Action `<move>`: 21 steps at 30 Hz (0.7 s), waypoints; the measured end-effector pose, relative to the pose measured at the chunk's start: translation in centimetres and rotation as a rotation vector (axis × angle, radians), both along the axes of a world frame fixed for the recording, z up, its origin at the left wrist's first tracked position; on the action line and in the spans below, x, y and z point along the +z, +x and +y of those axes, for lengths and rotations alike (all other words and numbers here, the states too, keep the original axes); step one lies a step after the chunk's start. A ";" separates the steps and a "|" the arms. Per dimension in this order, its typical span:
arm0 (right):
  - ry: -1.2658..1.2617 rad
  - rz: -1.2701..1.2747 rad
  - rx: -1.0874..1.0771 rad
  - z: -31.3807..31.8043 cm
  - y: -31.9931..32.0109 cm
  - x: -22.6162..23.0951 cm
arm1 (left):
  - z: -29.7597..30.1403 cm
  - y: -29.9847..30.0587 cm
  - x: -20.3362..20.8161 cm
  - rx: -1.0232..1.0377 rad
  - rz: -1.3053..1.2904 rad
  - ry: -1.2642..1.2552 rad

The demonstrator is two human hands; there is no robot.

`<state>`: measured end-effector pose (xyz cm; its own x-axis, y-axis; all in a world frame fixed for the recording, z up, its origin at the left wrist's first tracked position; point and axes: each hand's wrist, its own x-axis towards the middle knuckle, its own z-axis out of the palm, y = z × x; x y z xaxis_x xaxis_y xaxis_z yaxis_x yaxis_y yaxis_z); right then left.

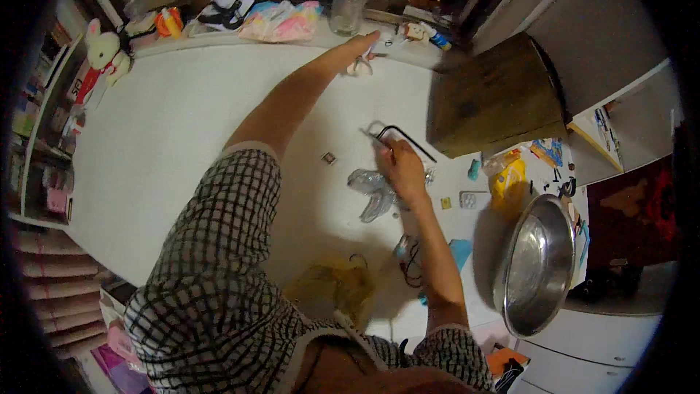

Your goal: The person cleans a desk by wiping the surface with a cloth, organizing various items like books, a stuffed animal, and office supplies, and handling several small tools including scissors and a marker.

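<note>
My left hand reaches across to the back edge of the white table, beside a clear jar with a pale blue lid. Its fingers look closed, and a white looped object shows just below them; their grip is partly hidden. Over the middle of the table, my right hand has its fingers pinched at a thin grey object, too blurred to name. A black bent rod lies against those fingertips. Crumpled clear plastic sits left of that hand, and a small square piece lies farther left.
A steel basin stands tilted at the right, below a large brown box. Near my body lies a yellow plastic bag. A yellow packet and small parts crowd the right side. A plush rabbit sits far left.
</note>
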<state>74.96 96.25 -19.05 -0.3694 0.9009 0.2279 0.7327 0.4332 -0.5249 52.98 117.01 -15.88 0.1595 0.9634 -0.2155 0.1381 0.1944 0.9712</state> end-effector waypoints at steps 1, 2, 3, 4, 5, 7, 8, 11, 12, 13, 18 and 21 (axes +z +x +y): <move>0.006 0.002 -0.018 -0.2 0.5 -0.1 | 1.0 0.8 -0.5 -0.007 0.054 -0.010; 0.052 0.090 0.005 -0.6 0.3 0.3 | 1.8 -0.3 -1.4 0.015 0.117 0.141; 0.097 0.179 0.031 -0.8 0.1 0.6 | 3.5 -1.0 -1.5 0.020 0.124 0.152; 0.205 0.182 0.027 -0.8 0.5 0.5 | 4.4 0.0 -1.5 0.153 0.080 0.035; 0.206 0.179 0.010 -0.8 1.2 0.6 | 5.3 1.1 -1.7 0.288 0.037 -0.084; 0.001 0.190 -0.041 -1.1 2.6 1.1 | 6.6 4.3 -2.2 0.377 0.040 -0.041; -0.007 0.174 -0.066 -1.1 3.5 1.3 | 7.0 6.4 -2.5 0.480 0.041 0.003; -0.030 0.246 -0.054 -1.5 3.5 2.2 | 9.5 6.7 -3.7 0.697 0.041 0.048; -0.026 0.255 -0.028 -1.6 2.6 2.7 | 10.6 4.9 -4.0 0.824 0.036 0.053; -0.041 0.266 -0.004 -2.0 2.1 3.2 | 11.1 3.8 -4.6 0.833 0.036 0.058; -0.115 0.231 -0.085 -3.4 4.6 3.7 | 8.3 8.1 -5.6 0.894 0.180 0.291; -0.069 0.304 -0.086 -4.2 5.4 3.8 | 5.8 9.1 -5.0 0.775 0.435 0.558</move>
<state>80.38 92.04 -15.28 -0.2156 0.9430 0.2534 0.5706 0.3323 -0.7510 62.11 122.78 -20.87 -0.5283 0.7491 0.3998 0.5260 -0.0809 0.8466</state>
